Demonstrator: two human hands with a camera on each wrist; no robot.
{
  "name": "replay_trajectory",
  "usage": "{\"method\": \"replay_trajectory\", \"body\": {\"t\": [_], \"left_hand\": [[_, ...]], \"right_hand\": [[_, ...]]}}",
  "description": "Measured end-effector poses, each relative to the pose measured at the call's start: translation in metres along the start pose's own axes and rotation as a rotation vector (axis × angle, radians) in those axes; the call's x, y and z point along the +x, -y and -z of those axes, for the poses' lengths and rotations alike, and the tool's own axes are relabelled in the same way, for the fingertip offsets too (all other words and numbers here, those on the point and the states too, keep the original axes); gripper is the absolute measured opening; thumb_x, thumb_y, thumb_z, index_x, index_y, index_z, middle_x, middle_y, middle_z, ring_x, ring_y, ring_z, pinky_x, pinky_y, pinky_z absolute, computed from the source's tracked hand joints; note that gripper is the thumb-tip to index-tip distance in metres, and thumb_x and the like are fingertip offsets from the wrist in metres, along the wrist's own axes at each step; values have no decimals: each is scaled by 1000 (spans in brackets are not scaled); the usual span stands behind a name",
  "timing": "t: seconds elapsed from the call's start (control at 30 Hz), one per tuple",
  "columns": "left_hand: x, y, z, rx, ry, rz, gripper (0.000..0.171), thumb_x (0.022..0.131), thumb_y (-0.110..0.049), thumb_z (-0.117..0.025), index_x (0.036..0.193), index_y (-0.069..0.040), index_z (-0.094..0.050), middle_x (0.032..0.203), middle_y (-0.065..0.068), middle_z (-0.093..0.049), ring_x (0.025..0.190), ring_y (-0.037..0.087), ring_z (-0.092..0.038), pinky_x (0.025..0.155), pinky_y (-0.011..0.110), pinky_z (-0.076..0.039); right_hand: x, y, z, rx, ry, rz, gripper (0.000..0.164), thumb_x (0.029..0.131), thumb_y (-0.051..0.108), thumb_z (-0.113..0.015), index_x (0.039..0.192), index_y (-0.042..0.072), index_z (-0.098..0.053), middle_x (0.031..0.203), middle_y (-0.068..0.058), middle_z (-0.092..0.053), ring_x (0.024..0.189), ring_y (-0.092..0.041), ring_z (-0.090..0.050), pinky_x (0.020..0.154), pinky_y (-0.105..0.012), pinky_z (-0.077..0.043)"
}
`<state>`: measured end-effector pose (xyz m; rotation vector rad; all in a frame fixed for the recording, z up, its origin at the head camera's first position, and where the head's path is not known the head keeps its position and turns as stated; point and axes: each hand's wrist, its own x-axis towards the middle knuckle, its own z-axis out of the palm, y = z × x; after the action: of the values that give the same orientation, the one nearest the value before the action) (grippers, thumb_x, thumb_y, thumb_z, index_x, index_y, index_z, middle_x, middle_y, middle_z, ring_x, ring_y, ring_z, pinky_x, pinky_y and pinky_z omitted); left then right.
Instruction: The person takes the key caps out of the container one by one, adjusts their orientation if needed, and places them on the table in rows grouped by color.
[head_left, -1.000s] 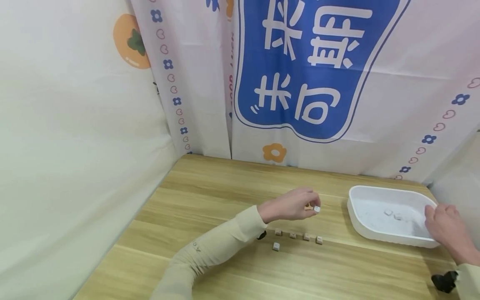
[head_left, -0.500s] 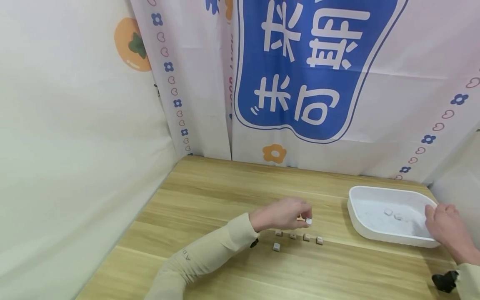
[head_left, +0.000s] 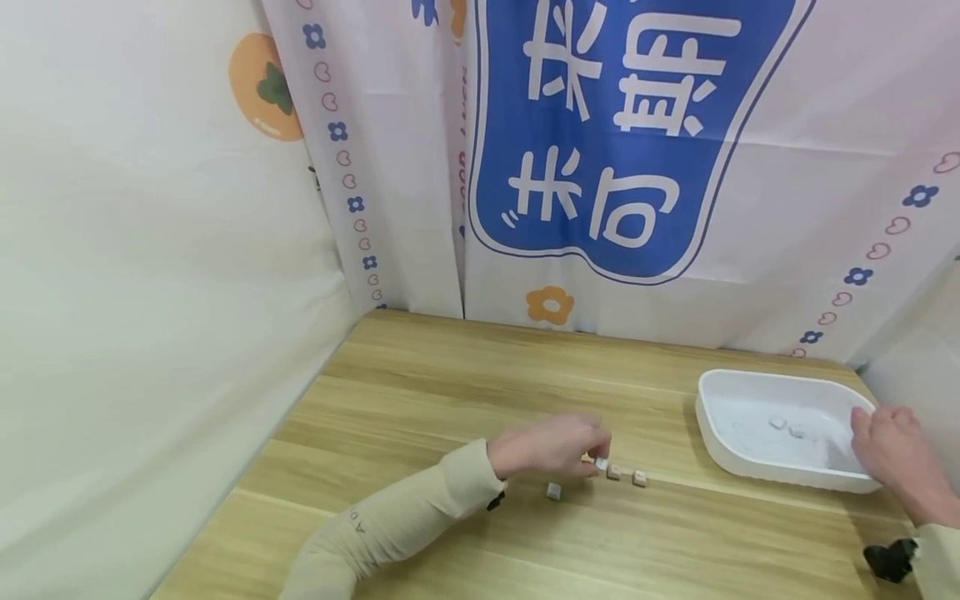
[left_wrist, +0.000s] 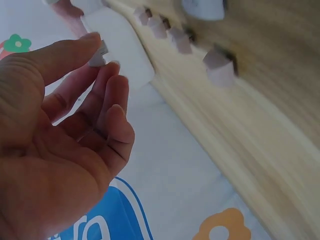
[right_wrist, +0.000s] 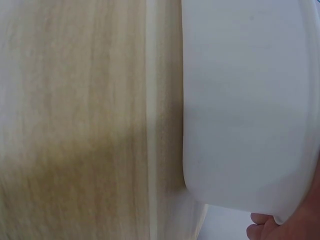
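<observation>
My left hand [head_left: 547, 446] pinches a small white keycap [head_left: 602, 463] between thumb and fingertips, just over a row of keycaps on the table. Two of that row, a beige keycap [head_left: 614, 472] and the end keycap [head_left: 639, 478], show to its right; the hand hides the others in the head view. The left wrist view shows more of them, including a near pinkish keycap [left_wrist: 220, 70]. A lone white keycap [head_left: 553, 492] lies nearer me. My right hand [head_left: 894, 454] grips the right rim of a white tray [head_left: 780, 477], fingers curled over its edge.
Inside the tray lie a few white keycaps [head_left: 778, 422], hard to tell from its floor. The wooden table [head_left: 420, 375] ends at a printed curtain [head_left: 510, 292] behind and a pale cloth [head_left: 187, 333] on the left.
My left hand has moved left and toward me, down to the row, carrying the white keycap. It now covers the row's left keycaps. The right hand stays on the tray.
</observation>
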<state>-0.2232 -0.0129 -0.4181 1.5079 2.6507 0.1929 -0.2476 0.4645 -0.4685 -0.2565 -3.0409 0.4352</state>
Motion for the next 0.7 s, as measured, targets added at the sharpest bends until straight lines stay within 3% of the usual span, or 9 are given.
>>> {"method": "replay_trajectory", "body": {"t": [0.2, 0.5, 0.7], "left_hand": [[-7, -3, -12, 1, 58, 10, 9, 91, -24, -70, 94, -16, -66, 89, -8, -65, 77, -3, -54, 68, 6, -42], [-16, -7, -20, -35, 89, 28, 9, 90, -22, -71, 92, -16, -64, 87, -8, -62, 74, -3, -50, 65, 6, -40], [-19, -7, -26, -46, 101, 61, 10, 91, -23, -70, 91, -17, -63, 83, -10, -56, 72, -2, -46, 62, 8, -38]], "right_hand": [[-2, -2, 2, 25, -24, 65, 75, 105, 36, -13, 121, -36, -25, 114, -51, -22, 109, -65, -27, 93, -73, -29], [-2, -2, 0, 10, -34, 74, 72, 105, 34, -15, 116, -36, -27, 108, -48, -24, 106, -64, -29, 90, -72, -31], [-1, 0, 0, 14, -20, 48, 74, 105, 35, -13, 120, -37, -23, 111, -49, -21, 110, -64, -26, 92, -72, -31]]}}
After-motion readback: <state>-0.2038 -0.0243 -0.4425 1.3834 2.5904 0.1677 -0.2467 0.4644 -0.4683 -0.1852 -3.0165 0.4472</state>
